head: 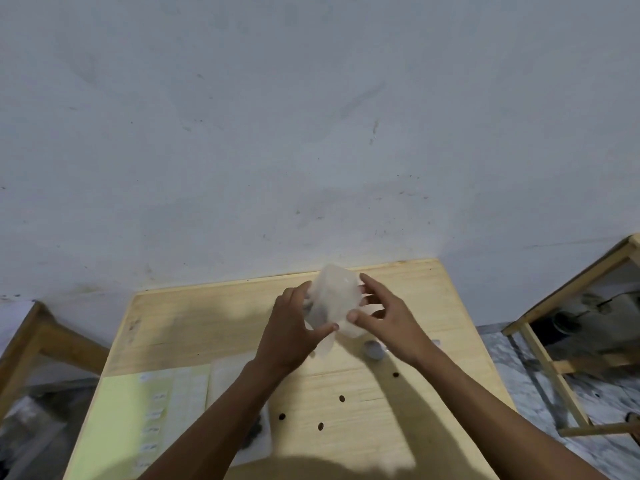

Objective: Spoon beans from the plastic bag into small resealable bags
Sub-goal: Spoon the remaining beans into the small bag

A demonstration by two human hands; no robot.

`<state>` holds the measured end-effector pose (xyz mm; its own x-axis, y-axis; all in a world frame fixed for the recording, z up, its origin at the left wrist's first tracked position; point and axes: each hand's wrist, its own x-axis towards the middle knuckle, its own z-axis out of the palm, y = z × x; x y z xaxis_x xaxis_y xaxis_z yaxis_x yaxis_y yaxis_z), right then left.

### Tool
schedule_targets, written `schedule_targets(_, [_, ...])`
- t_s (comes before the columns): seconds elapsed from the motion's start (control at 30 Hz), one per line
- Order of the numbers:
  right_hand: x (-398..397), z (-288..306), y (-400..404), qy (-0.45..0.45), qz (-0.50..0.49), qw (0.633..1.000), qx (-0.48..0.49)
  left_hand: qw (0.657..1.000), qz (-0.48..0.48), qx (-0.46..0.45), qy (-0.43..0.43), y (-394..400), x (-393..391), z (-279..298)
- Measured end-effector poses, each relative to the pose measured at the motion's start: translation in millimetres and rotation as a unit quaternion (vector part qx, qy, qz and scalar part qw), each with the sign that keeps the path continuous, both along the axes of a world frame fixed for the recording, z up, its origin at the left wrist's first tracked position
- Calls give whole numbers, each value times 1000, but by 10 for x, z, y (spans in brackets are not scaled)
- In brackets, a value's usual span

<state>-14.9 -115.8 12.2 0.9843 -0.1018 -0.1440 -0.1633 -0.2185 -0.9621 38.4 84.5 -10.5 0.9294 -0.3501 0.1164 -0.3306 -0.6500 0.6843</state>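
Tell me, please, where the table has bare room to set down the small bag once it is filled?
Bare wood lies left of the left hand, beyond the green sheet. The far right corner, past the right hand, is free too. Loose beans and the spoon crowd the near right; the small bag is held above.

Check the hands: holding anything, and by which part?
Both hold one small clear bag above the table: left hand grips its left edge, right hand pinches its right edge, thumb at the lower corner.

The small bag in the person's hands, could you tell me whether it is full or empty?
Cannot tell: the small bag, held above the table by both hands, is blurred.
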Motion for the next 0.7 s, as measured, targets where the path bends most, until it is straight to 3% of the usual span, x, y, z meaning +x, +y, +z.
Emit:
schedule_targets(0.17, [111,124,145,-46,-65,997,23,998,-29,-38,29,-54,30,162])
schedule_targets(0.27, [146,185,109,-41,-64,996,41,998,9,-60,23,18,70,243])
schedule_targets(0.43, [171,318,90,-28,-65,992,100,992,54,-77,87,68,108,322])
schedule_targets(0.57, [192,400,47,-24,-34,997,70,968,40,-186,166,90,132,417])
schedule_targets(0.7, [232,452,-8,-6,37,999,28,962,30,-221,156,88,167,576])
